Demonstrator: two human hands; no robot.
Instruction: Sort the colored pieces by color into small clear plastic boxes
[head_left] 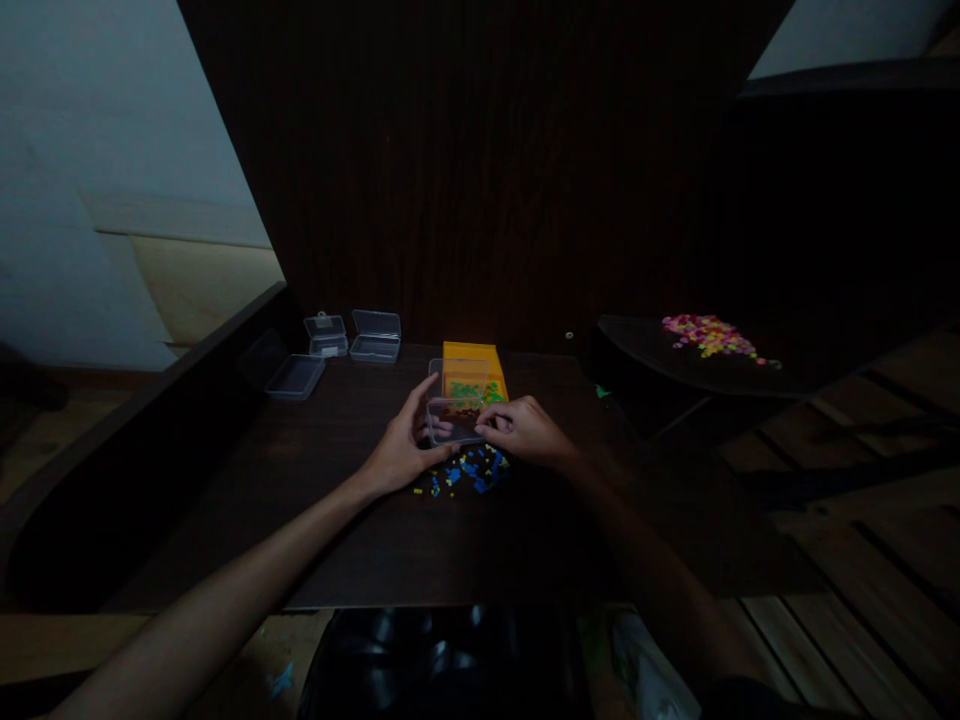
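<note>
In the head view, a clear box [459, 432] is seen near the middle of the frame, between the two hands. Its left end is held by the left hand [401, 450], the fingers spread around it and the thumb laid along the near edge. The thumb and fingertips of the right hand [529, 430] are pressed together at the box's right side; whether a small piece is pinched there cannot be told.

A yellow tray [472, 350] is partly covered by the box, and green pieces [493, 392] in it are seen partly through the clear plastic. The box's contents are hard to make out in the dim light. Both forearms are cut off by the lower frame edge.

Two hands, one held box and one tray are counted. Three more clear boxes [376, 348] are set at the left of the table [360, 560]. One heap of blue and yellow pieces [480, 472] is spread just below the held box, and one pile of coloured pieces [709, 335] is seen at the right; both are too small to be counted.
</note>
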